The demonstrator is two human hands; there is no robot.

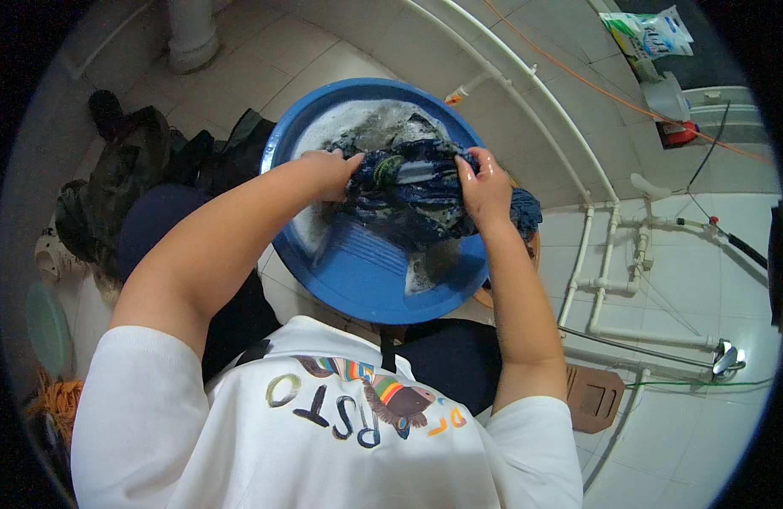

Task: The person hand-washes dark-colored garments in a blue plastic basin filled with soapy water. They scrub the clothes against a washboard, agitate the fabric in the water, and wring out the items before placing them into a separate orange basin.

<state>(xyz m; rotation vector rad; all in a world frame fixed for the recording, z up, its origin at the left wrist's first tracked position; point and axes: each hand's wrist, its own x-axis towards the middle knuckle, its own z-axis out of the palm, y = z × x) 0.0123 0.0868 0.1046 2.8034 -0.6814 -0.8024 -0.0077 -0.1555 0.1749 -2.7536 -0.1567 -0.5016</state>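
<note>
A wet, dark patterned garment (412, 202) is stretched between my two hands over a round blue washbasin (302, 273). My left hand (330, 172) is closed on its left end, and my right hand (484, 187) grips the right end with the thumb on top. The garment's lower part hangs into soapy water, where more dark cloth (400, 127) lies among white suds. Molded ridges (370, 254) form a washboard on the near side of the basin. My left fingertips are partly hidden by the cloth.
Dark clothes (124, 182) lie heaped on the tiled floor at left. Blue cloth (524, 212) sits in an orange-brown container (483, 295) beside the basin. White pipes (582, 254) run along the right wall, with a shower head (727, 360). A green lid-like disc (48, 327) stands far left.
</note>
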